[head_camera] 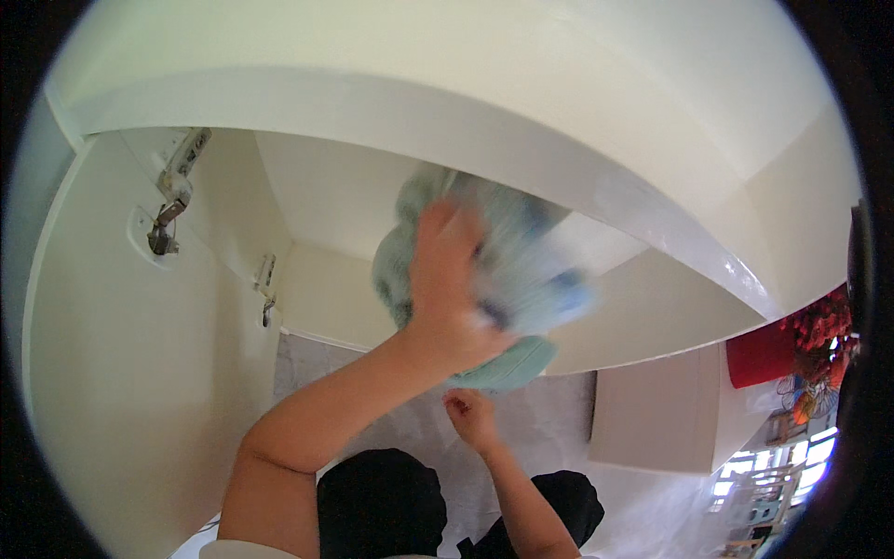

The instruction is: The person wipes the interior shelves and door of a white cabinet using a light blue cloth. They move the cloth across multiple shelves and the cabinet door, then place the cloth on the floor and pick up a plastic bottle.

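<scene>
My left hand (pixel 454 307) is raised at the middle of the view, gripping a bundle of pale green cloth (pixel 510 237) with blue and dark patches, blurred in part. The bundle is in front of the opening of a white cabinet (pixel 335 168). A green fold of the bundle hangs below my wrist. Lower down, my right hand (pixel 471 416) is just under that fold with its fingers curled; whether it grips the cloth's edge cannot be told.
An open white cabinet door (pixel 140 349) with metal hinges (pixel 164 234) stands at the left. To the right are a pale box-like unit (pixel 656 409) and a red pot (pixel 761 353) with red flowers. Grey floor (pixel 531 419) lies below, around my knees.
</scene>
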The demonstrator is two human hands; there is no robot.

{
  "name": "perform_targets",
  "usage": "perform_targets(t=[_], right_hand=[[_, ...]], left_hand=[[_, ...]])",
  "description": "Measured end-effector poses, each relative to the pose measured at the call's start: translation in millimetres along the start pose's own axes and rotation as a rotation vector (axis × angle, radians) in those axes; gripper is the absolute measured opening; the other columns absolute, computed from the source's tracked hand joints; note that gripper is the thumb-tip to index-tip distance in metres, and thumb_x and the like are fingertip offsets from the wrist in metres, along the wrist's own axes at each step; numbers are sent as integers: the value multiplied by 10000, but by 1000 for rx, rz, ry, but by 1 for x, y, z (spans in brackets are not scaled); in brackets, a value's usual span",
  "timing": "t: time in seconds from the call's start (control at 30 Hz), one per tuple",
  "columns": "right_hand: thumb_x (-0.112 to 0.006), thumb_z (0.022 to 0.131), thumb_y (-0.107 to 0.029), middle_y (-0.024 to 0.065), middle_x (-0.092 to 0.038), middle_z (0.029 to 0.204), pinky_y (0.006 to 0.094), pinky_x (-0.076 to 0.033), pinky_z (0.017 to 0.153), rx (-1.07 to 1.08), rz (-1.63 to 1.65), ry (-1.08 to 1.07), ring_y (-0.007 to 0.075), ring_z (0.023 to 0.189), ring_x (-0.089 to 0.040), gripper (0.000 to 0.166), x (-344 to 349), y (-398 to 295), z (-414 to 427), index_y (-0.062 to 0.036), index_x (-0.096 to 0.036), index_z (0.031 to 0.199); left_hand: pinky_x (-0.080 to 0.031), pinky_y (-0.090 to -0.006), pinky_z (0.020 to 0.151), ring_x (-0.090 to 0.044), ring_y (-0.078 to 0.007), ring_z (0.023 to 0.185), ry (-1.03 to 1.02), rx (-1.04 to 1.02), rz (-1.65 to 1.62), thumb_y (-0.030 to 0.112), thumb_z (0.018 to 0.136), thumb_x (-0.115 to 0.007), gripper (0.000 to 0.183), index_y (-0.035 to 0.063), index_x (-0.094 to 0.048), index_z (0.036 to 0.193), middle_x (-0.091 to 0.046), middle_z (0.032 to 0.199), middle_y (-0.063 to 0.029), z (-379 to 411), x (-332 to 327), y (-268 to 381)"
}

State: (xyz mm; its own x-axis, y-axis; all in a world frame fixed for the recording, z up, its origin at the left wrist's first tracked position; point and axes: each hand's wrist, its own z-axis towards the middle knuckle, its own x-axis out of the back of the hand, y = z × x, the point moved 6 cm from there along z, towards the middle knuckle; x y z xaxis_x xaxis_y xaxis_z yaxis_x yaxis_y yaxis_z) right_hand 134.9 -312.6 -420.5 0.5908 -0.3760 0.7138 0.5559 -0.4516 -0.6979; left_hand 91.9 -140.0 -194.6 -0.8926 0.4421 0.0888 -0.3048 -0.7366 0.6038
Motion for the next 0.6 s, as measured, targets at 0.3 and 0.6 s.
perform_targets(t=[0.3, 0.6], right_hand=[[-552, 726, -51, 127, -546, 751, 359, -438, 580, 28, 80, 63, 300, 654, -545, 106, 12, -5, -10, -63, -575, 830], [-561, 731, -34, 115, -555, 733, 319, -442, 567, 21, 94, 94, 249, 633, -550, 76, 10, -9, -6, -42, -569, 806]], left_hand=[[-329, -374, 872, -423, -241, 1004, 49, 73, -24, 206, 597, -747, 815, -27, -245, 1196, -404, 1067, -151, -26, -1, -22], [-316, -373, 914, -433, -275, 1036, -123, -8, 169, 263, 604, -731, 865, -43, -225, 1235, -440, 1090, -168, -68, -8, -54]])
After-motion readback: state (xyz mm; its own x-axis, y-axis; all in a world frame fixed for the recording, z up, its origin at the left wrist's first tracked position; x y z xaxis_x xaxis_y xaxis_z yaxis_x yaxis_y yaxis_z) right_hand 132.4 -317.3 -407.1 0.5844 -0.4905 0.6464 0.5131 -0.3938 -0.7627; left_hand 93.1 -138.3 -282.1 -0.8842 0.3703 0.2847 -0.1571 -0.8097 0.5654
